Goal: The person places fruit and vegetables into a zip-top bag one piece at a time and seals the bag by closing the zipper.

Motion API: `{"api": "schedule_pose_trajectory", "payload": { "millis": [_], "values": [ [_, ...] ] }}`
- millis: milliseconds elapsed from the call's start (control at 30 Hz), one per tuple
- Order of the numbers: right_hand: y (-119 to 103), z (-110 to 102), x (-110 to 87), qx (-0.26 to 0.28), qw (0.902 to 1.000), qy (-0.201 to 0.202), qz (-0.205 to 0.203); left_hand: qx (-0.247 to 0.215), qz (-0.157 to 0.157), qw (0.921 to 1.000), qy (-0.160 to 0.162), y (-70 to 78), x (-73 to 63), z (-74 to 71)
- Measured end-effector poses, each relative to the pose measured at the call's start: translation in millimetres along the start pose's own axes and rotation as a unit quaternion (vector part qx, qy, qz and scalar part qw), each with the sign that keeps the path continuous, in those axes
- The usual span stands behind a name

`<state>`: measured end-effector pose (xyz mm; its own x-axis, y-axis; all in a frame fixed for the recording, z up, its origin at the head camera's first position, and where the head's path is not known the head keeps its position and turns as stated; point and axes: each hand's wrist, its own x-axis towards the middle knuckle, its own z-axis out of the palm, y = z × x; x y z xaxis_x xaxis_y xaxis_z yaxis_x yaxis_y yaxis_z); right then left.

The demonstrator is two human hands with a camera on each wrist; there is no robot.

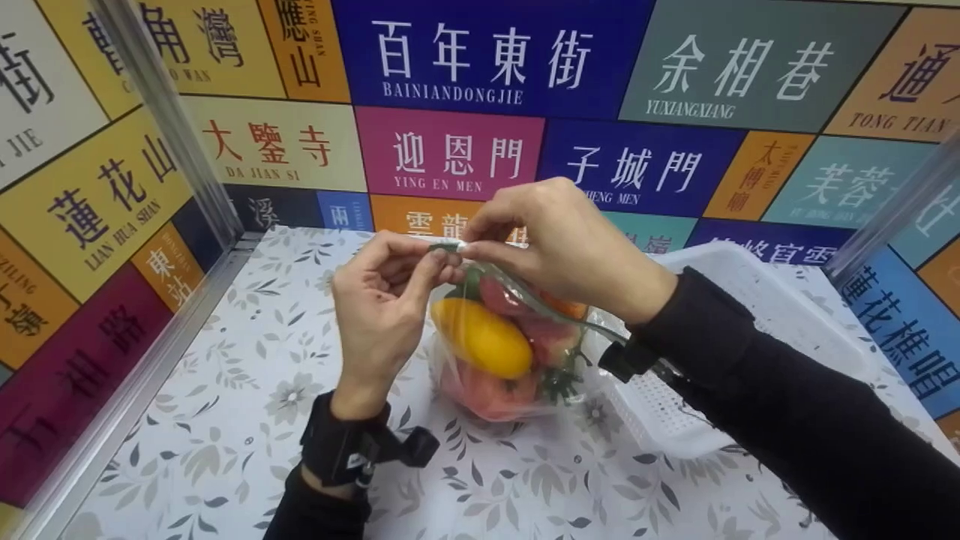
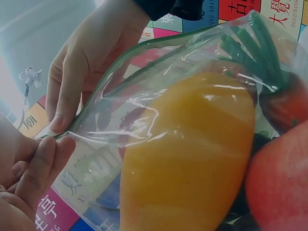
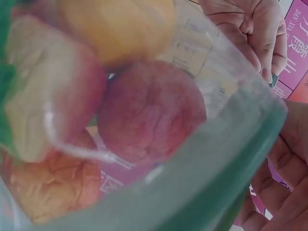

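A clear zip bag (image 2: pixel 103 118) with a green-edged mouth stands upright with several fruits inside. Through its film show a yellow mango-like fruit (image 1: pixel 487 337), a reddish round fruit (image 3: pixel 151 110) and a piece with green stalks (image 2: pixel 252 45). At the far top corner, my left hand (image 1: pixel 381 296) pinches the green edge between thumb and fingers. Right beside it, my right hand (image 1: pixel 566 244) pinches the same edge at a small white spot (image 1: pixel 462 246); whether that is a slider I cannot tell. The two hands' fingertips nearly meet.
A white perforated plastic basket (image 1: pixel 802 315) stands to the right, partly behind my right forearm. The table (image 1: pixel 225 420) has a floral cover. Colourful panels with lettering (image 1: pixel 450 150) rise behind and at both sides.
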<state>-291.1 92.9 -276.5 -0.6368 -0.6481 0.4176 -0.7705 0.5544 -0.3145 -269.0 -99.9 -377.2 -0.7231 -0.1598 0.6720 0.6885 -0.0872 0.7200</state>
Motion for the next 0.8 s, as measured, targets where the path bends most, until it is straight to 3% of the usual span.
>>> {"api": "schedule_pose_trajectory", "payload": {
  "millis": [433,800],
  "values": [
    [10,-10,-18.8,-0.019,0.9991,-0.026,0.027,-0.017,-0.004,0.9998,0.011,-2.8,2.0,-3.3],
    [31,-23,-43.9,-0.042,0.9981,-0.019,0.040,-0.021,-0.004,0.9995,0.022,-6.5,4.7,-9.2]
  ]
}}
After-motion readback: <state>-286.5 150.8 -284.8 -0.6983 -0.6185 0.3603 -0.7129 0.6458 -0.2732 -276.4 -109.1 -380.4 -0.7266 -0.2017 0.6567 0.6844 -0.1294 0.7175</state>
